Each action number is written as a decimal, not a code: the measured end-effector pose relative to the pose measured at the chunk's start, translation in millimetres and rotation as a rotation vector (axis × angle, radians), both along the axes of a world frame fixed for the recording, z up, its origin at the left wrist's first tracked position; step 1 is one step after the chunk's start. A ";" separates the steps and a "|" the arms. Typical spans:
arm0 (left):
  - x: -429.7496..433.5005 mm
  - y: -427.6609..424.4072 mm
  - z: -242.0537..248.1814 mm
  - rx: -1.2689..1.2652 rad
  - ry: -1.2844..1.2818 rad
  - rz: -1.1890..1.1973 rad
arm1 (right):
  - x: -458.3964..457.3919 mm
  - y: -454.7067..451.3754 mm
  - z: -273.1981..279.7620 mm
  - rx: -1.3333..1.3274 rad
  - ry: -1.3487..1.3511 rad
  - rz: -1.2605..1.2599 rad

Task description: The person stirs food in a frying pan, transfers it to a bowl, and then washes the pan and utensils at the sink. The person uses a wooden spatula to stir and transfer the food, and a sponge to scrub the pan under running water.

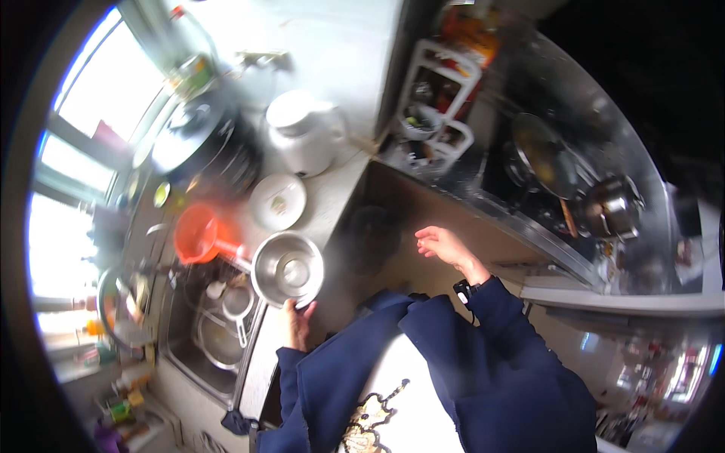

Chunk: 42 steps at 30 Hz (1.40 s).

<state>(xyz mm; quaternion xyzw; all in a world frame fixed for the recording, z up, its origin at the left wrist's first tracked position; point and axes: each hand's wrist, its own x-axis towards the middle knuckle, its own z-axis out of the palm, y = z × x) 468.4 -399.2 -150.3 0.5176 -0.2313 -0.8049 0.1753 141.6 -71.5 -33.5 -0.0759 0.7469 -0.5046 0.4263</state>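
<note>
My left hand (295,325) holds a stainless-steel bowl (261,274) by its near rim, over the counter edge beside the sink. The bowl's inside faces up to me, and nothing is seen in it but bright reflections. Just beyond it lies a white plate (291,195) with a small printed pattern. An orange plastic dipper (195,229) sits to the left, its handle pointing towards the bowl. My right hand (444,246) hangs in the air above the floor, with nothing in it and its fingers loosely bent. A dark band with a small device circles the right wrist.
The sink (177,340) holds a white-handled strainer (238,303) and a metal basin (222,342). A white kettle-like appliance (303,139) and a large dark pot (207,141) stand behind the plate. At right, a wok (544,153) and a steel pot (612,206) occupy the stove.
</note>
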 end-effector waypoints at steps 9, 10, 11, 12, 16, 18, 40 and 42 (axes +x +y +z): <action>-21.8 -7.8 -20.5 -0.103 0.032 0.083 | -131.8 169.3 115.2 -0.060 0.342 -0.358; -25.1 -3.5 -19.4 -0.129 0.022 0.094 | -158.3 187.5 120.4 0.001 0.364 -0.414; -26.2 0.0 -16.7 -0.148 -0.001 0.085 | -185.4 204.9 124.1 0.050 0.368 -0.474; -25.8 4.8 -13.9 -0.121 -0.043 0.083 | -211.3 220.4 126.4 0.072 0.381 -0.535; -20.1 41.2 -8.8 -0.125 -0.104 0.187 | -311.6 253.9 126.1 0.538 0.608 -0.652; -19.6 63.4 -9.0 -0.123 -0.144 0.245 | -347.2 260.7 122.6 0.598 0.610 -0.646; -33.0 144.0 -32.1 -0.038 -0.194 -0.074 | -406.2 249.5 144.5 -0.379 0.185 -0.915; -40.7 139.8 -29.0 -0.092 -0.182 -0.119 | -398.2 228.0 145.2 -0.528 0.040 -0.914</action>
